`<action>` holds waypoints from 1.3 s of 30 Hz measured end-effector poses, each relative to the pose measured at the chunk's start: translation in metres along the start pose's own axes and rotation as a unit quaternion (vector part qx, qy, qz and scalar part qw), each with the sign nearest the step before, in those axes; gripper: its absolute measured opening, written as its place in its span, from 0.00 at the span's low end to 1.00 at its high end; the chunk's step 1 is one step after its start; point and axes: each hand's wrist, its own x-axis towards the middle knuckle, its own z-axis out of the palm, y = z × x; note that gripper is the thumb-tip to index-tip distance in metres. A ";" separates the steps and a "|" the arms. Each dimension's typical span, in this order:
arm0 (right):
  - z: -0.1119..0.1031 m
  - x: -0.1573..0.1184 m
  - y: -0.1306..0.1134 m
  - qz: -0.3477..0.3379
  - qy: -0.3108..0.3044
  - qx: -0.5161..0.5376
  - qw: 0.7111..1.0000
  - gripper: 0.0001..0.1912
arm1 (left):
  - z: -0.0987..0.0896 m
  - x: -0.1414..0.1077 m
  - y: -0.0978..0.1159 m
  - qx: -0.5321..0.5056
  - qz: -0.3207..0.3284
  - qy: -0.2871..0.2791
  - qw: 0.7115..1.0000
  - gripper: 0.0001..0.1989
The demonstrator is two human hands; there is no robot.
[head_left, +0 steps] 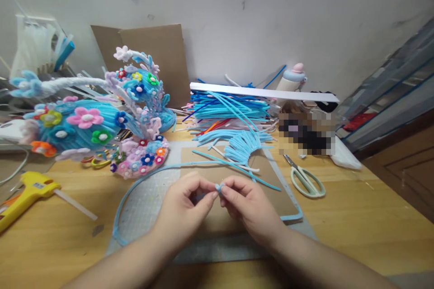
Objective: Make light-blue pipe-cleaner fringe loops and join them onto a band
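Note:
My left hand [185,203] and my right hand [251,205] meet above the middle of the work mat, each with thumb and forefinger pinched. Between their fingertips is a small bent bit of light-blue pipe cleaner [219,187], mostly covered by the fingers. Under the hands lies a brown cardboard sheet [271,180] on the grey cutting mat [152,194]. A long light-blue pipe cleaner strip [127,194] curves around the left side of the mat. Just beyond my hands rests a fan-shaped piece of light-blue pipe cleaners [242,145], with loose stems beside it.
Flower-covered pipe cleaner decorations [84,122] stand at the left, with a yellow glue gun [39,189] before them. Stacked blue pipe cleaners [233,108] lie at the back beneath a white strip [264,91]. Scissors [307,183] and a bottle [291,79] are at the right.

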 end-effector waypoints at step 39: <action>-0.009 0.009 -0.013 0.114 -0.059 -0.100 0.987 0.09 | -0.014 0.004 -0.006 0.316 0.187 -0.102 0.924 0.08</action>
